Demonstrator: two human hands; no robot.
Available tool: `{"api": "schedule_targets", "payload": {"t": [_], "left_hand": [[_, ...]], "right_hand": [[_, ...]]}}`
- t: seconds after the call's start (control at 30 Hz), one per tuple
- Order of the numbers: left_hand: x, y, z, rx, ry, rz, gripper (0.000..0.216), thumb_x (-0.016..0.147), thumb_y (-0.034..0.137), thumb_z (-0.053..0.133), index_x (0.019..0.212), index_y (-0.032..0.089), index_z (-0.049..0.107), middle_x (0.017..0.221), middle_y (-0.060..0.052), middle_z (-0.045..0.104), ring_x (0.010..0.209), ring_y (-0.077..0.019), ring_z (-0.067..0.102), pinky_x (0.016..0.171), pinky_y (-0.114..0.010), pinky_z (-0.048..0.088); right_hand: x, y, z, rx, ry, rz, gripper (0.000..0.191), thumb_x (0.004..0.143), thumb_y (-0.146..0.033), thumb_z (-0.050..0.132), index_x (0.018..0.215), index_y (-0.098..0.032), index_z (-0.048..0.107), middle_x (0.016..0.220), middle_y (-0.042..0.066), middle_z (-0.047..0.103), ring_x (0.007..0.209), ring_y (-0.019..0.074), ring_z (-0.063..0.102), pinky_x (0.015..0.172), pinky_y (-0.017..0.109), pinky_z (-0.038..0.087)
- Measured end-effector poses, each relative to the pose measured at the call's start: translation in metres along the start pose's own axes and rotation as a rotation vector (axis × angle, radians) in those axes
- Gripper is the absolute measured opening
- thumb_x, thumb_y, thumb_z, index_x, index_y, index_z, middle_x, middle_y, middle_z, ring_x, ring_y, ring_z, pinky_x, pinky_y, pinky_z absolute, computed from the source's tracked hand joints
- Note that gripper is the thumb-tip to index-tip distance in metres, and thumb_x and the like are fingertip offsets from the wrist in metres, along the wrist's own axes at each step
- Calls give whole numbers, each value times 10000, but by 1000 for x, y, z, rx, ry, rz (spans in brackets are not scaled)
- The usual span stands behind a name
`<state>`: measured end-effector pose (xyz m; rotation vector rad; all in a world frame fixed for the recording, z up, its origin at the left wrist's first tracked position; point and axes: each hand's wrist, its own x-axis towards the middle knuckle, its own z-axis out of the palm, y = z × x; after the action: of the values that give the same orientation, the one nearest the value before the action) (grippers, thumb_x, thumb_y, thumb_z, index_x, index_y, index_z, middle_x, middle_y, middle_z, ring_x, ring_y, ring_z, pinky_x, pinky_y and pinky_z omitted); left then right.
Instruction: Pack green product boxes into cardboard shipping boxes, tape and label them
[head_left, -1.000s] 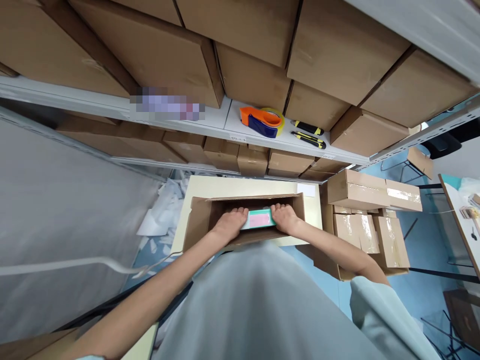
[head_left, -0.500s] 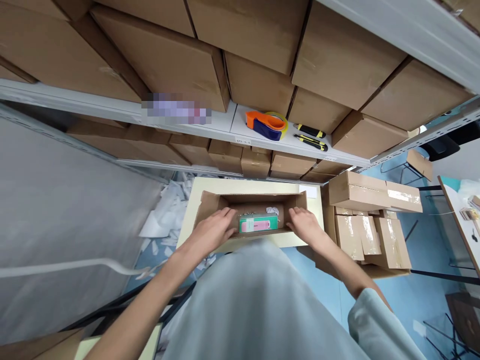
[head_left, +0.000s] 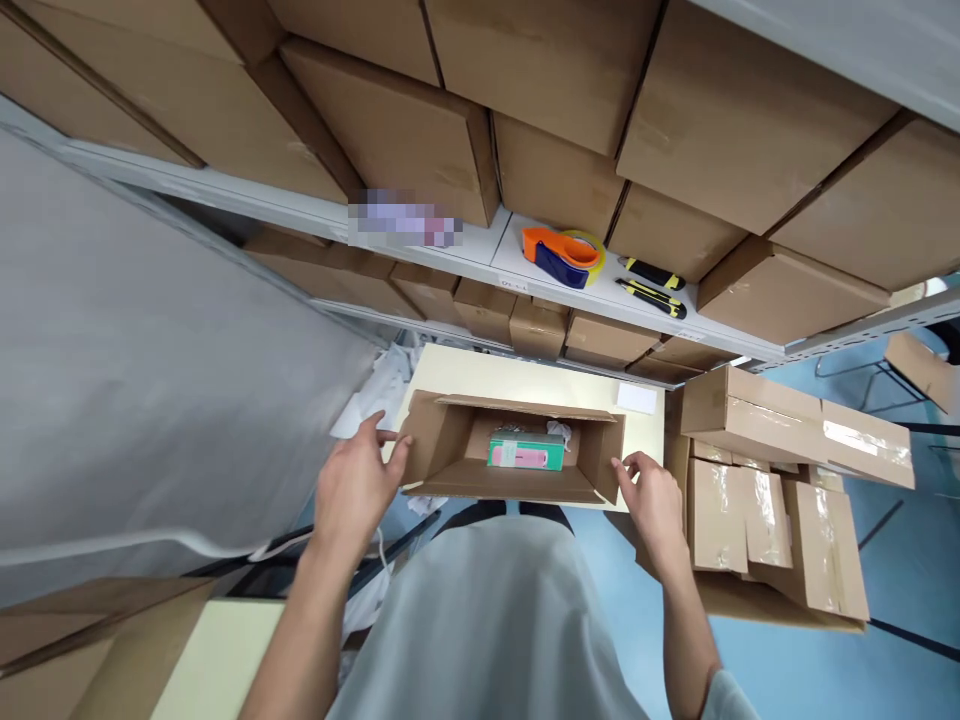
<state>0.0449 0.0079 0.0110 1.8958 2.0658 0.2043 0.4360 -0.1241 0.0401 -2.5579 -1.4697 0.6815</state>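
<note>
An open cardboard carton (head_left: pixel 517 487) stands on a pale yellow table, its opening facing up. Inside lies a green and white package with a pink item (head_left: pixel 527 455) pictured or showing on its front. Crumpled white paper (head_left: pixel 559 432) rests behind that package. My left hand (head_left: pixel 358 480) pinches the outer edge of the carton's left flap (head_left: pixel 426 432) between thumb and fingers. At the opposite end, the thumb and forefinger of my right hand (head_left: pixel 651 495) close on the edge of the right flap (head_left: pixel 613 460).
Above the table, a shelf (head_left: pixel 480 255) carries cardboard boxes, an orange tape dispenser (head_left: pixel 562 257) and two yellow-black box cutters (head_left: pixel 652 290). A white card (head_left: pixel 636 397) lies on the table (head_left: pixel 480 370). Taped boxes (head_left: pixel 780 530) fill a large carton on the right. Paper scraps (head_left: pixel 375 385) lie left.
Both hands have come out from inside the carton to its end flaps, which now fold outward. My left hand moved left, my right hand slightly right. The view has shifted a little.
</note>
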Motion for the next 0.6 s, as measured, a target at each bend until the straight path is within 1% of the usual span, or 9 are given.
{"api": "schedule_targets", "payload": {"t": [0.1, 0.2, 0.3, 0.37, 0.47, 0.53, 0.6], "left_hand": [[-5, 5, 4, -13, -37, -51, 598, 1030, 438, 516, 1544, 145, 597, 1143, -152, 838, 1071, -365, 764, 913, -448, 583], [-10, 14, 3, -26, -27, -81, 598, 1021, 414, 523, 1556, 157, 595, 1135, -134, 845, 1078, -346, 771, 920, -419, 568], [-21, 18, -5, -53, 7, -122, 605, 993, 384, 552, 1560, 177, 596, 1117, -111, 850, 1075, -340, 777, 922, -416, 565], [-33, 13, -15, -79, 38, -155, 606, 980, 374, 562, 1555, 187, 601, 1113, -103, 850, 1087, -341, 782, 920, -414, 566], [-60, -9, -35, -134, 86, -223, 616, 969, 390, 580, 1552, 192, 600, 1111, -101, 850, 1124, -354, 785, 918, -420, 567], [-86, -33, -48, -174, 115, -275, 622, 960, 391, 592, 1549, 191, 597, 1109, -102, 852, 1158, -371, 781, 927, -437, 572], [-116, -62, -57, -211, 160, -328, 626, 952, 390, 593, 1551, 207, 589, 1108, -83, 854, 1179, -376, 775, 944, -453, 577]], "right_hand": [[6, -3, -1, -18, -43, -31, 290, 1134, -426, 578, 964, -237, 716, 818, 45, 771, 734, 221, 717, 655, 280, 325], [8, -9, 1, -41, -47, -65, 268, 1123, -348, 576, 914, -231, 697, 785, 38, 751, 697, 200, 678, 647, 278, 289], [2, -16, 2, -64, -11, -64, 265, 1098, -288, 584, 855, -225, 671, 757, 23, 727, 666, 177, 630, 641, 275, 255], [-7, -23, 1, -53, 34, -66, 274, 1087, -283, 588, 828, -225, 659, 739, 11, 710, 651, 167, 603, 641, 272, 248], [-24, -39, -2, -37, 93, -119, 280, 1070, -295, 596, 806, -225, 656, 743, 6, 709, 642, 160, 586, 641, 273, 245], [-36, -55, -3, -50, 105, -178, 278, 1060, -305, 599, 800, -227, 659, 737, 7, 713, 646, 165, 595, 642, 275, 248], [-49, -74, 1, -68, 104, -247, 282, 1052, -327, 598, 797, -231, 669, 730, 15, 721, 656, 179, 615, 647, 278, 264]]}}
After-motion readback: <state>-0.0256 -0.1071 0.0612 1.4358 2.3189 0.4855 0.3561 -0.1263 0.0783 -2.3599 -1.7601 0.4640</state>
